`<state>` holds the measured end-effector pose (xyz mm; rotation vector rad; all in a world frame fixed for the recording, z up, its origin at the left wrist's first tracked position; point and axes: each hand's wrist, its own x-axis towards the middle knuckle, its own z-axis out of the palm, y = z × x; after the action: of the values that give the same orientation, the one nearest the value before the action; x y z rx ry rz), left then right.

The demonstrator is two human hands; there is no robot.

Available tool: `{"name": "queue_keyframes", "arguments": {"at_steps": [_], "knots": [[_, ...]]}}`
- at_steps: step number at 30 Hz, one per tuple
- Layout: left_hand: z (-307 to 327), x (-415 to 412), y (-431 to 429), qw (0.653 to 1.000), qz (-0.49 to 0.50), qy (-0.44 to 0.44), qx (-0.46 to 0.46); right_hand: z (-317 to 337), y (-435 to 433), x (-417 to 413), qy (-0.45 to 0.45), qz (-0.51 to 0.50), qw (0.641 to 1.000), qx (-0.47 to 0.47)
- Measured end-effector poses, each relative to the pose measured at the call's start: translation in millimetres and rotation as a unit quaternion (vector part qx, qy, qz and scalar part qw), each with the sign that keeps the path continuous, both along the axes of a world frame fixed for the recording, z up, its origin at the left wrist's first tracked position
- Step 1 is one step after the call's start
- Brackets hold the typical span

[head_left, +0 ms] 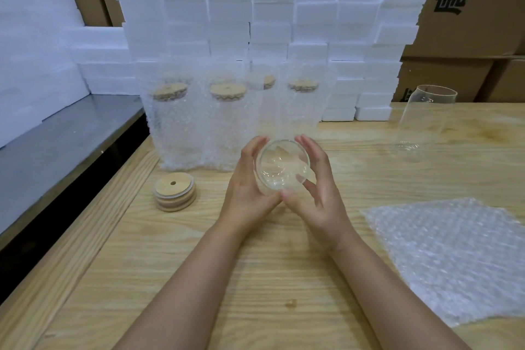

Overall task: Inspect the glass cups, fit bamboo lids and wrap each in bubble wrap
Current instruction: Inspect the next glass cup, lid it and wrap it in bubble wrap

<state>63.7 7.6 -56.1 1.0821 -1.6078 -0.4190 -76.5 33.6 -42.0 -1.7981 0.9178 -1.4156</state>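
Note:
A clear glass cup [281, 166] is held above the wooden table [199, 264], its open mouth turned toward the camera. My left hand [248, 190] grips its left side and my right hand [318, 193] grips its right side, fingers curled round the wall. A short stack of bamboo lids [174, 191] with a centre hole lies to the left. A flat sheet of bubble wrap [451, 261] lies at the right. A second bare glass cup [423, 119] stands at the far right.
Several cups with bamboo lids, wrapped in bubble wrap [199, 125], stand behind my hands. White foam blocks [270, 31] are stacked along the back, with cardboard boxes [468, 8] behind them. A grey metal surface [56, 145] adjoins the table on the left.

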Motion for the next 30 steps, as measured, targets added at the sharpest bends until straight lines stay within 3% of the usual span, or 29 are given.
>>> {"name": "queue_keyframes", "arguments": {"at_steps": [6,14,23,30], "knots": [[-6.7,-2.2,-5.0,0.995,0.007,-0.069,-0.073,1.6,2.0,15.0,-0.025,-0.085,0.996,0.008],[-5.3,-5.5,-2.5,0.992,-0.002,-0.089,-0.086,2.0,-2.8,27.7,-0.103,-0.168,0.98,0.034],[-4.9,-5.7,-4.0,0.992,-0.008,-0.081,-0.091,2.7,-6.2,27.9,-0.15,-0.168,0.974,0.028],[-7.4,-4.4,-6.1,0.99,0.015,-0.097,-0.097,1.6,-5.4,23.2,-0.099,-0.111,0.987,0.056]]}}
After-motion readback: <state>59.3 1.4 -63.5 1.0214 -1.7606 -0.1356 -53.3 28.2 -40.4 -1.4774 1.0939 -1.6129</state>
